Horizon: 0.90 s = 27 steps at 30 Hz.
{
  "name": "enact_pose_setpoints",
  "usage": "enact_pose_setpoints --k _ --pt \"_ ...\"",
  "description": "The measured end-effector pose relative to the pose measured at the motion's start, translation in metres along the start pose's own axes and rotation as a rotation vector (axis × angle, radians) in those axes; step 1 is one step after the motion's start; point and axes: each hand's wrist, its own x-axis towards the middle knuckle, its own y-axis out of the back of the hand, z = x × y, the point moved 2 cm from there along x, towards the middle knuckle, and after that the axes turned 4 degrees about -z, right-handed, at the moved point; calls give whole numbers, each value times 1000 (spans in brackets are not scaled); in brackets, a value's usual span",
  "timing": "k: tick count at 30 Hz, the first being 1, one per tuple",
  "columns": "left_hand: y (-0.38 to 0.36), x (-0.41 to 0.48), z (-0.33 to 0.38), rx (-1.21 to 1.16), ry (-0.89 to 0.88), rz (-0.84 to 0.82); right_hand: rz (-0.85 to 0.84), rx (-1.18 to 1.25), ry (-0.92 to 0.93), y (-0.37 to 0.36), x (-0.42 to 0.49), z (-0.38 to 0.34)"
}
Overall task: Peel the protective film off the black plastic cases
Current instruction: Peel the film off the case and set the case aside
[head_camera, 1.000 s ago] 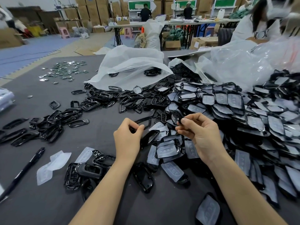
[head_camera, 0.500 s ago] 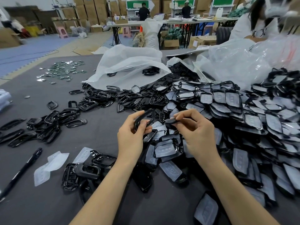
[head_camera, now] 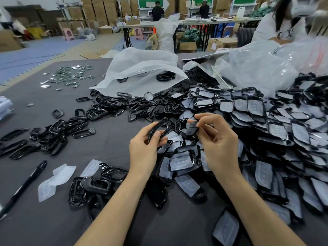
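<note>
My left hand [head_camera: 144, 150] holds a glossy black ring-shaped frame [head_camera: 159, 129] between thumb and fingers, just above the table. A short way to the right, my right hand [head_camera: 217, 141] pinches a small black case piece with pale film [head_camera: 191, 127] on it. Under and right of both hands lies a big heap of black cases with film [head_camera: 266, 125]. Peeled film pieces [head_camera: 56, 180] lie at the lower left.
Bare black frames [head_camera: 58, 132] are piled on the left of the grey table [head_camera: 110, 142]. A black pen [head_camera: 24, 185] lies at the left edge. White plastic bags [head_camera: 142, 71] sit behind, small metal parts [head_camera: 69, 75] far left. A person [head_camera: 276, 20] sits at the far right.
Both hands have risen slightly and drawn apart. The ring frame now shows plainly in my left hand, and the right hand's piece has turned its filmed face toward me.
</note>
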Motion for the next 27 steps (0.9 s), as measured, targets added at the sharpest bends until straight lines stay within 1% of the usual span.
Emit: enact_pose_setpoints --k 8,15,20,27 --pt "0 0 1 -12 9 5 -11 8 -36 0 -1 2" --pt "0 -1 0 -3 6 -4 -16 -27 8 0 -1 -2" --pt "0 0 -2 18 11 -4 -20 -20 -28 1 -3 -1" --pt "1 0 -2 25 11 -6 0 -12 -2 1 -3 -7"
